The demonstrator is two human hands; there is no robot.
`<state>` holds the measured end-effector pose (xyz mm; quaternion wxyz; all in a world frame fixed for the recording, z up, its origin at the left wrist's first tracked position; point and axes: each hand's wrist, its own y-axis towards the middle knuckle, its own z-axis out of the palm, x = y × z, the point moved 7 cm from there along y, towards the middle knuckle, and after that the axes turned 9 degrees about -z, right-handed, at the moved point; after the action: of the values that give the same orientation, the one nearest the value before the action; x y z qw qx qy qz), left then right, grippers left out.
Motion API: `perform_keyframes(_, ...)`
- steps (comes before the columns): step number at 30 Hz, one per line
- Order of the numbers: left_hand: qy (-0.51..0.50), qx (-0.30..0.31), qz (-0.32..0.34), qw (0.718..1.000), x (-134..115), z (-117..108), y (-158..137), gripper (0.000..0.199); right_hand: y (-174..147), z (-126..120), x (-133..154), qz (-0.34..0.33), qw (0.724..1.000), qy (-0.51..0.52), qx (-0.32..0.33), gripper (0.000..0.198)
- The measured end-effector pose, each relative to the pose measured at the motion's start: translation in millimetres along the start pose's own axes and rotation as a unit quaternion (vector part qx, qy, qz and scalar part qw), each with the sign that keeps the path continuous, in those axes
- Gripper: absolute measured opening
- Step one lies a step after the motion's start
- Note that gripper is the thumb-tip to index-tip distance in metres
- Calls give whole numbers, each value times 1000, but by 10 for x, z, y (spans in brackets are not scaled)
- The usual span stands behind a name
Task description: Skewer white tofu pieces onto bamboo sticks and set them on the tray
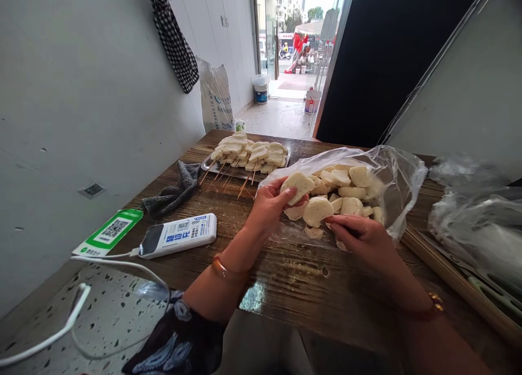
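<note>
My left hand [272, 204] is closed on a pale bread slice [298, 187], with the thumb on its face. At the fingertips of my right hand [362, 239] is another round slice [318, 211]; the fingers are pinched at its edge. Both hands are at the mouth of a clear plastic bag [402, 185], in which many more pale slices [353, 192] lie piled. Farther back, a metal tray [207, 166] bears stacked slices on wooden skewers [246, 186], whose ends stick out toward me.
On the left lie a dark grey cloth [173, 193], a white power bank [179, 235] with a cable, and a green QR-code card [110, 232]. To the right are a bundle of thin sticks [452, 277] and crumpled plastic bags [477, 217]. A wall borders the table's left side.
</note>
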<state>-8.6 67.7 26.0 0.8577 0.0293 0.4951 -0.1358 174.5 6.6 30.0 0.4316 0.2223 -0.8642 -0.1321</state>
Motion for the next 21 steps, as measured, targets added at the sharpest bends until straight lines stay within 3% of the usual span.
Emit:
perform_keyframes(12, 45, -33, 18, 998, 70, -24, 9, 46, -15, 63, 5, 8, 1000, -1, -28, 24)
perform_keyframes(21, 83, -15, 39, 996, 138, -23, 34, 41, -29, 118, -49, 30, 998, -8, -46, 28)
